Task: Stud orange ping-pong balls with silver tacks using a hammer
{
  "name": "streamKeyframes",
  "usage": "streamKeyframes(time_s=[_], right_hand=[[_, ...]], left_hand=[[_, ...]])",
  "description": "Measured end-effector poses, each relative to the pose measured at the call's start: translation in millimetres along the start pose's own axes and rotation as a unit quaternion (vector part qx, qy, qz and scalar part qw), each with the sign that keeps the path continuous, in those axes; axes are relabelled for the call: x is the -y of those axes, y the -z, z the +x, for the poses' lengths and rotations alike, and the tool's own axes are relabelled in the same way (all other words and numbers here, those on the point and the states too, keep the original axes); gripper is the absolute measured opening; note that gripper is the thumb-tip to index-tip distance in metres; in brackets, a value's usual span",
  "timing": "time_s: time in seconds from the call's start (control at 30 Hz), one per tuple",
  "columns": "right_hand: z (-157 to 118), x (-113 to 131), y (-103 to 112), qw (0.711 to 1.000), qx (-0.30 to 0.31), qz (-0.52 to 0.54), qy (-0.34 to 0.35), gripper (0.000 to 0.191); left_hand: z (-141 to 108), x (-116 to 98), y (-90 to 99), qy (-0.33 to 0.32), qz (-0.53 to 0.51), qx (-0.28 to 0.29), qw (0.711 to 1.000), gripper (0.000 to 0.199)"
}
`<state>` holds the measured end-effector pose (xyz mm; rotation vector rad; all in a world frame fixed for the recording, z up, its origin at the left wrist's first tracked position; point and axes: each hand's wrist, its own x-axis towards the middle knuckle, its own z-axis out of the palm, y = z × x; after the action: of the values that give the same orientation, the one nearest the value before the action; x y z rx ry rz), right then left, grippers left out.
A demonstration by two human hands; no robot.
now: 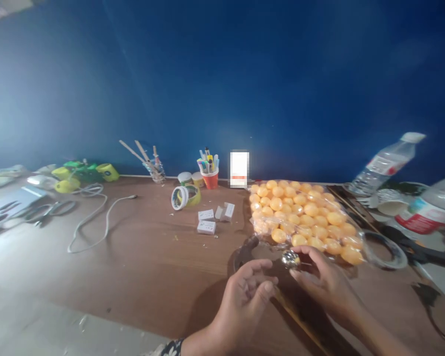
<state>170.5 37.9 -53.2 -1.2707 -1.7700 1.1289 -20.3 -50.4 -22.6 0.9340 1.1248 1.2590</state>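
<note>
Between the thumb and fingers of my right hand (pixel 321 277) is a small shiny silvery ball-like object (pixel 290 259). My left hand (pixel 246 294) is just left of it, palm turned inward, fingers bent and apart, with nothing visible in it. Behind both hands a clear plastic bag of yellow-orange balls (pixel 304 215) lies on the brown table (pixel 152 277). Below the hands a long dark tool with a wooden handle (pixel 294 314) runs toward the front edge; its dark curved head (pixel 246 252) shows left of the bag.
Small white boxes (pixel 206 227), tape rolls (pixel 180 198) and a red cup of pens (pixel 209 179) stand mid-table. A white cable (pixel 107 217) and scissors (pixel 48 212) lie left. Bottles (pixel 387 165) and a clear tape roll (pixel 383 250) are at right.
</note>
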Motion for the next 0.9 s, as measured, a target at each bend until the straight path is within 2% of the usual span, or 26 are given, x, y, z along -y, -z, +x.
streamKeyframes(time_s=[0.07,0.13,0.2,0.27,0.37,0.43,0.47,0.53,0.6,0.73,0.9], right_hand=[[4,-17,0,0.995,-0.005,-0.095,0.017,0.036],[7,-30,1,0.99,0.0,-0.136,0.031,0.033],[8,-37,2,0.988,-0.003,-0.153,0.036,0.029],[8,-36,2,0.987,-0.017,-0.156,0.047,0.026],[6,-29,1,0.986,-0.045,-0.15,0.059,0.025],[6,-25,0,0.987,-0.056,-0.136,0.06,0.035],[6,-24,0,0.988,-0.062,-0.127,0.057,0.039],[7,-22,1,0.992,-0.058,-0.098,0.051,0.041],[8,-21,2,0.994,-0.058,-0.083,0.047,0.04],[11,-17,2,0.991,-0.056,-0.101,0.07,0.039],[21,-14,-5,0.98,-0.073,-0.166,0.078,0.041]], left_hand=[[6,0,19.3,-0.016,0.086,-0.008,0.996,0.03],[18,-1,43.8,-0.055,0.198,-0.034,0.978,0.024],[33,-6,71.8,-0.119,0.319,-0.073,0.937,0.019],[50,-15,98.9,-0.167,0.425,-0.139,0.879,0.018],[72,-28,129.4,-0.184,0.444,-0.176,0.859,0.022],[85,-35,141.9,-0.196,0.451,-0.183,0.852,0.026],[91,-37,146.1,-0.206,0.459,-0.188,0.844,0.027],[99,-41,151.1,-0.236,0.516,-0.197,0.8,0.027],[104,-42,151.7,-0.243,0.544,-0.195,0.779,0.028],[108,-42,142.6,-0.247,0.558,-0.191,0.769,0.03],[109,-29,129.1,-0.256,0.545,-0.221,0.768,0.033]])
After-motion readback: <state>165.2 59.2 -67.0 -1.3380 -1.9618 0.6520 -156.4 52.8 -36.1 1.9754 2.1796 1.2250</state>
